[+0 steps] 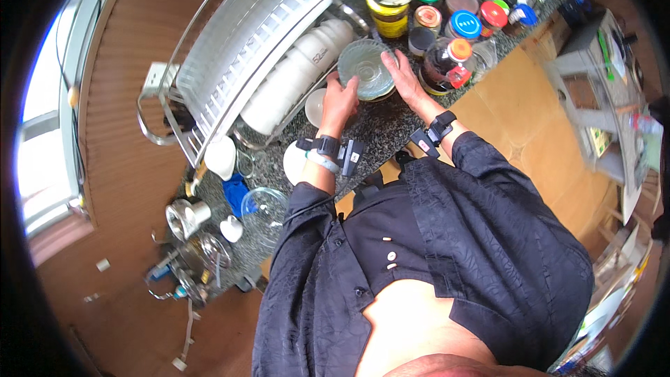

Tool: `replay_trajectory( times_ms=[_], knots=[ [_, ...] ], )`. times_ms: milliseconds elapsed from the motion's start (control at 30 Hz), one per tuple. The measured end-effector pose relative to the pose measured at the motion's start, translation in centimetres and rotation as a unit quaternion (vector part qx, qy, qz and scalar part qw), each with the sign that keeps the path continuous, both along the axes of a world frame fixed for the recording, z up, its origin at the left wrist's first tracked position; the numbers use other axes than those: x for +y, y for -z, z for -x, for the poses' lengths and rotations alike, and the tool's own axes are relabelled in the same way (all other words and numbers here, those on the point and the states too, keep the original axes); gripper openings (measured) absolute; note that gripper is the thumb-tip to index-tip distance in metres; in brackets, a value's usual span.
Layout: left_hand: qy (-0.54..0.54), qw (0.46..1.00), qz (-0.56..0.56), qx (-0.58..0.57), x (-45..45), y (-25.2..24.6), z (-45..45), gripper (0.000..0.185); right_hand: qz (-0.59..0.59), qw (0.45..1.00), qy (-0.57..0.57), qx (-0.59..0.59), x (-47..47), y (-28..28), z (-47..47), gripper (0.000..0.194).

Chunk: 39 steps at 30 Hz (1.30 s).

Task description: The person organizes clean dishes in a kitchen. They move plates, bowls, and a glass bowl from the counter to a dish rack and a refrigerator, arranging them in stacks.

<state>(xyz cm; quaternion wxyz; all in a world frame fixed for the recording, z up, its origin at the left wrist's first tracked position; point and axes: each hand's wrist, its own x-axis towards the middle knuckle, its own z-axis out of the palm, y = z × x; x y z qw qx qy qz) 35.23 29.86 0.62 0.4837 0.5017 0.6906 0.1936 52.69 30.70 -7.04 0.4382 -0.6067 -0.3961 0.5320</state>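
A clear, patterned glass bowl (366, 65) is held between my two hands over the dark granite countertop (374, 123). My right hand (405, 78) grips its right rim, thumb on the inner side. At the lower left rim, my left hand (340, 100) holds the bowl with the thumb over the edge; its other fingers are partly hidden. Another rim shows just beneath the bowl, too covered to tell what it belongs to. A small white bowl (314, 107) sits partly behind my left hand. Below my left wrist lies a round white dish (294, 161), partly covered by the forearm.
A metal dish rack (251, 63) with white bowls (298, 76) stands left. Several lidded jars (466, 25) and a dark bottle (445, 65) crowd the right. Nearer are a glass bowl or lid (266, 214), a blue cloth (236, 192) and a metal pot (186, 217).
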Motion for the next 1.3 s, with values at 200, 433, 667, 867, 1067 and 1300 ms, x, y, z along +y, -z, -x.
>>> replay_trajectory(
  times_ms=[200,433,667,867,1067,1300],
  knots=[
    [-0.047,0.997,0.04,-0.046,-1.2,1.0,-0.2,0.083,0.027,0.988,-0.056,0.139,1.9,0.7,-1.0,0.098],
    [-0.192,0.897,0.075,-0.392,-1.1,2.6,-1.4,0.088,0.131,0.968,-0.027,0.214,1.6,0.0,-1.3,0.044],
    [-0.143,0.899,0.082,-0.407,-5.3,-2.2,0.9,0.088,0.032,0.988,-0.09,0.119,-4.1,-9.7,0.0,0.056],
    [-0.176,0.881,-0.046,-0.437,-11.6,-7.8,9.3,0.077,0.006,0.955,-0.269,0.128,-9.4,-15.6,6.7,0.065],
    [-0.325,0.838,-0.105,-0.425,-18.4,-9.2,22.0,0.068,-0.002,0.892,-0.446,0.076,-10.8,-16.2,20.3,0.078],
    [-0.425,0.81,-0.166,-0.368,-21.8,-7.7,40.7,0.068,0.015,0.854,-0.496,0.153,-10.6,-14.7,42.8,0.073]
  ],
)
